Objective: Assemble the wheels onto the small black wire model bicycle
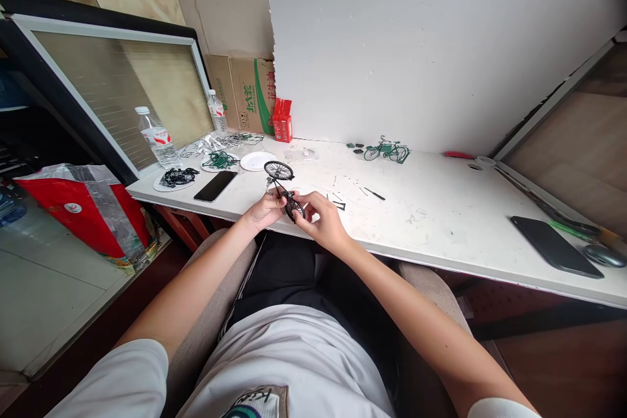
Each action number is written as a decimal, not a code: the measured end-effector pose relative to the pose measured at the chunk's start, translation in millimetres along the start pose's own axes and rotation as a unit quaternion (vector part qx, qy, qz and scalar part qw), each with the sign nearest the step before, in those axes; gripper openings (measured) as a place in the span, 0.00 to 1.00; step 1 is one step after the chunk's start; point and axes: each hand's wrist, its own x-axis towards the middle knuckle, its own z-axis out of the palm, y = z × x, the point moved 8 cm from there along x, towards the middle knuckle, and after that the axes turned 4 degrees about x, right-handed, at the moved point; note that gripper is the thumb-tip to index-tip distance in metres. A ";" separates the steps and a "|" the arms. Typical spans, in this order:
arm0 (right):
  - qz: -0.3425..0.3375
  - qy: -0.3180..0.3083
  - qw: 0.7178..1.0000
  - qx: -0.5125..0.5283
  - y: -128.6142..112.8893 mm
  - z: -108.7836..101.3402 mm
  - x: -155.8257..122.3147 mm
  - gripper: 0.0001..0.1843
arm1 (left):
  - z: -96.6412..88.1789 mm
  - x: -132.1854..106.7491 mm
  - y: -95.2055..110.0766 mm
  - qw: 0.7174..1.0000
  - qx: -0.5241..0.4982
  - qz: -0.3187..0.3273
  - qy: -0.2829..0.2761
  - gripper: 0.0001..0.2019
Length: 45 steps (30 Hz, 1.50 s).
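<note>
A small black model bicycle (283,184) is held over the near edge of the white table (431,222), one wheel raised toward the back. My left hand (264,210) grips its frame from the left. My right hand (321,219) pinches the lower wheel from the right. A finished green model bicycle (386,150) stands farther back on the table, with small dark parts (356,146) to its left.
Left of my hands lie a black phone (215,185), white plates (257,160) with black and green parts, and two water bottles (157,137). A red carton (283,119) and cardboard box stand at the back. Another phone (556,246) and a mouse (603,255) lie at right.
</note>
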 end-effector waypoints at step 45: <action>0.025 -0.010 1.000 -0.006 63.0 -18.5 -1.7 0.37 | 8.9 4.7 -13.2 0.998 0.037 -0.018 0.037 0.30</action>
